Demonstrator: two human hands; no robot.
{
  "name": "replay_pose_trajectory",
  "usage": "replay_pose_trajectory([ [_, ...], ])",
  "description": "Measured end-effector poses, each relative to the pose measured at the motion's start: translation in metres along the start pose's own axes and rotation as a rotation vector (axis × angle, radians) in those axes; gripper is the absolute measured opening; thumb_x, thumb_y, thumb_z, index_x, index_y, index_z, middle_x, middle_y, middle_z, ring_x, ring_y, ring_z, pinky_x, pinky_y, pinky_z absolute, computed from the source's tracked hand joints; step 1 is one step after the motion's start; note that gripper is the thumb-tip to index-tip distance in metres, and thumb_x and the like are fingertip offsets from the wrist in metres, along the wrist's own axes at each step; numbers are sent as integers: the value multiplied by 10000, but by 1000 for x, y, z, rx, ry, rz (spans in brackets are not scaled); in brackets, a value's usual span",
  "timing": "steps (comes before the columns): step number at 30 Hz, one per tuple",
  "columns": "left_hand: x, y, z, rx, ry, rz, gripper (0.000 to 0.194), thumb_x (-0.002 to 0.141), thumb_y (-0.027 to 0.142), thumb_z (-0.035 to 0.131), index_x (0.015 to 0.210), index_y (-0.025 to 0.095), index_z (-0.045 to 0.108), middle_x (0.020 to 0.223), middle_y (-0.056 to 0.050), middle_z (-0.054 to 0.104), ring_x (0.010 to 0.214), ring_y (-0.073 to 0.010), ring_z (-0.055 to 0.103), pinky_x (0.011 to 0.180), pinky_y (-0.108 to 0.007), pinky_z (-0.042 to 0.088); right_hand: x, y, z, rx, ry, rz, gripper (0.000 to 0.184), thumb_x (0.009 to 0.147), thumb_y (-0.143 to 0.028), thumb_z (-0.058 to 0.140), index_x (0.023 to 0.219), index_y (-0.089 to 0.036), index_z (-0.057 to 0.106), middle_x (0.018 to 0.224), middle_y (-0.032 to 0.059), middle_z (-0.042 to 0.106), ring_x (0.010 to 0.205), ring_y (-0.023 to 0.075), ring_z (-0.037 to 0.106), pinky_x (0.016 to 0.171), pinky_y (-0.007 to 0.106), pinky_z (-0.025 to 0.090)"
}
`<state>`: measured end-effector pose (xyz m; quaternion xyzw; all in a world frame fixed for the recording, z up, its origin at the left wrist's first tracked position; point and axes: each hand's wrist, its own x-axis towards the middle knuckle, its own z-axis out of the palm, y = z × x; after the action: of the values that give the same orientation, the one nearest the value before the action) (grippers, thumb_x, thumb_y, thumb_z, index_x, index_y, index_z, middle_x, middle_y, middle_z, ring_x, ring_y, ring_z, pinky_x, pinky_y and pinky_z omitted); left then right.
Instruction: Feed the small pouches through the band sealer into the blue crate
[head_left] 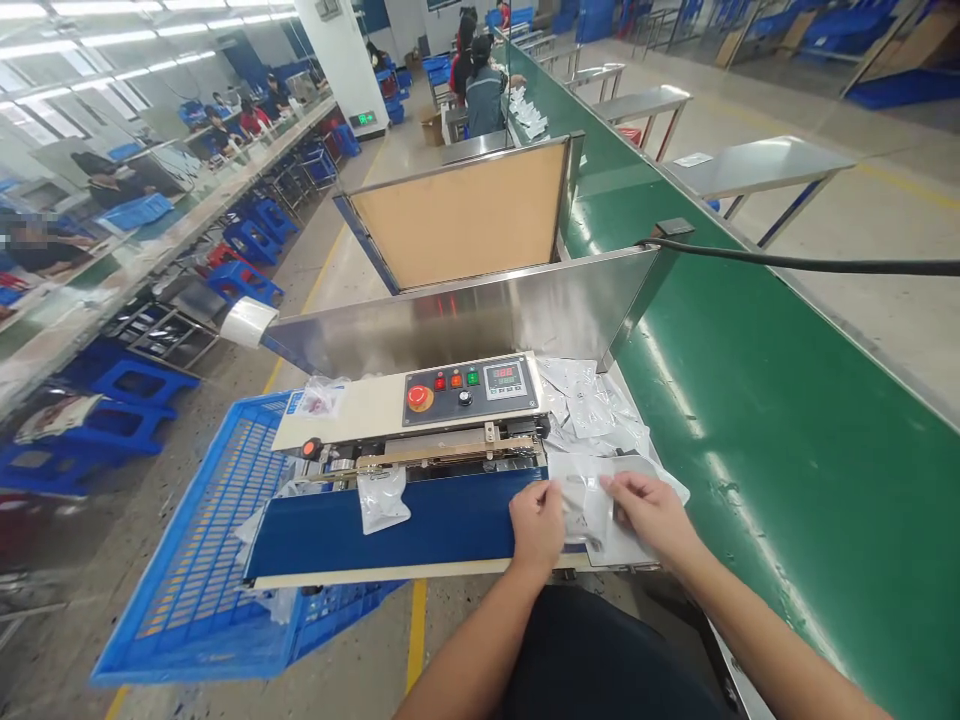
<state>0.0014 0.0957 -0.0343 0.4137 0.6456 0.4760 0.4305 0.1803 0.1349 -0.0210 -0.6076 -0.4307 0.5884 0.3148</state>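
Note:
A band sealing machine (352, 405) with a control panel (465, 390) stands in front of me, its blue belt (450, 525) running along the near side. One white plastic bag (383, 500) lies on that belt, its upper edge at the sealing strip. At the machine's right end, my left hand (537, 520) pinches the left edge of another plastic bag (576, 500). My right hand (646, 508) is closed at the bag's right side, thumb and fingers together. Behind my hands lies a pile of filled white bags (589, 400).
A blue plastic basket (202, 540) sits at the machine's left end. To the right runs a long green conveyor (720, 420). A steel panel (465, 320) rises behind the machine. A black cable (810, 262) crosses above the conveyor. Other people work farther back.

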Motion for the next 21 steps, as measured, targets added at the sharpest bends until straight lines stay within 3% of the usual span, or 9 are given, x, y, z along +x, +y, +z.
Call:
replay_pose_trajectory([
  [3,14,-10,3,-164,98,-305,519,881,545,757,521,193,631,480,28,464,500,-130,432,524,-256,369,19,0,11,105,15,113,563,698,-712,866,622,-214,615,499,-18,525,445,105,395,437,257,289],
  [6,26,-16,-6,-324,174,-420,490,775,610,836,627,153,737,532,-2,579,510,-141,514,527,-260,423,37,-7,26,100,-101,175,533,678,-668,896,642,-211,624,519,-11,556,448,103,431,448,251,322],
  [8,27,-17,-22,-367,193,-422,514,742,632,865,715,124,794,620,-53,686,563,-170,607,553,-270,475,56,-14,31,10,-184,188,521,709,-684,874,709,-197,689,536,4,588,458,114,464,462,253,347],
  [10,21,-17,-42,-369,227,-388,519,757,621,881,853,113,842,798,-115,793,701,-225,722,628,-296,552,83,-23,29,-121,-149,141,515,786,-696,805,798,-184,753,568,26,622,494,144,516,498,272,390],
  [12,8,-16,-63,-345,347,-332,498,804,569,890,1046,134,858,1065,-159,838,955,-285,792,800,-349,626,120,-34,25,-300,19,-7,451,862,-621,744,901,-175,796,690,70,706,617,198,619,597,311,472],
  [15,-18,-16,-88,-277,590,-245,489,898,510,855,1260,184,808,1339,-175,782,1248,-311,746,1059,-422,604,179,-52,27,-593,269,-282,399,886,-430,721,1165,-159,808,1122,168,787,983,299,718,855,395,544],
  [18,-41,-14,-101,-210,671,-195,495,973,556,764,1294,180,784,1318,-185,787,1234,-310,757,1076,-447,610,220,-68,40,-783,268,-375,446,915,-372,692,1305,-174,778,1434,201,683,1154,330,696,954,415,528],
  [21,-53,-10,-102,-155,640,-144,539,983,629,708,1202,148,811,1169,-180,825,1082,-302,801,983,-444,654,233,-77,43,-859,187,-399,269,951,-327,628,1088,-195,819,1476,158,672,1169,316,690,951,394,520],
])
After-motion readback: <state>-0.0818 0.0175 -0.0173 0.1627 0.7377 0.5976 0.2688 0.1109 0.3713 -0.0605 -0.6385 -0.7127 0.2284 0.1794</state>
